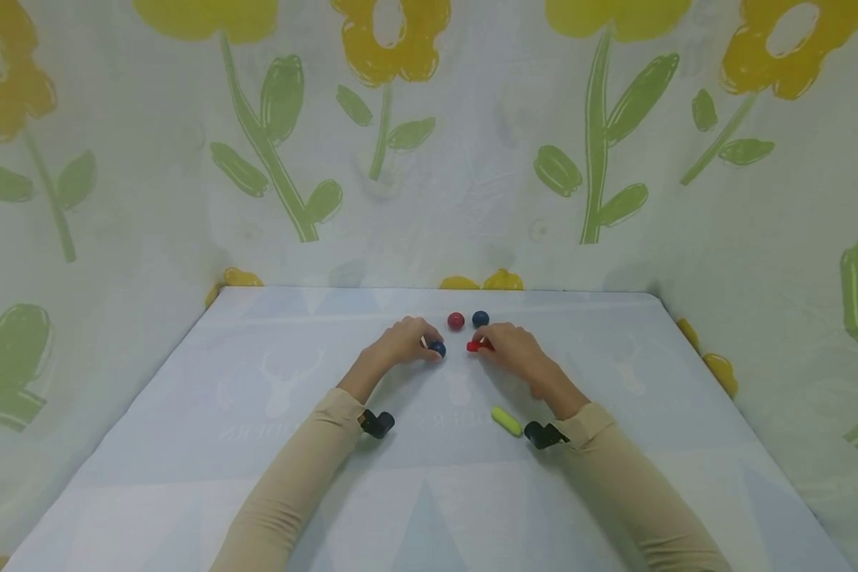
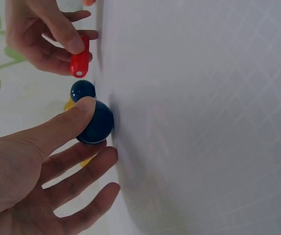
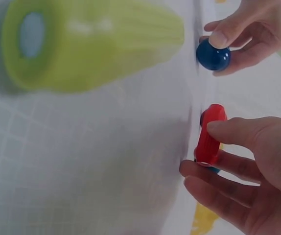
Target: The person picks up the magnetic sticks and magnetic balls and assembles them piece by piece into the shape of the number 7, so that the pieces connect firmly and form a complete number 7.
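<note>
My left hand point(image 1: 403, 342) pinches a dark blue ball point(image 2: 97, 123) between thumb and fingertips, close to the tabletop; its other fingers are spread. Facing it, my right hand point(image 1: 516, 349) pinches a small red toy car point(image 3: 211, 134) with dark wheel-like spots along one side. Just beyond the hands lie a red ball point(image 1: 456, 321) and a second dark blue ball point(image 1: 481, 318), the blue one near the right fingertips. In the right wrist view that second ball is mostly hidden behind the car and fingers.
A yellow-green tapered stick point(image 1: 506, 421) lies on the table nearer the body, beside the right wrist's black camera point(image 1: 546, 434). An orange-red thing point(image 1: 536, 392) shows partly under the right wrist. Flower-printed cloth walls point(image 1: 472, 199) enclose the pale table point(image 1: 272, 445).
</note>
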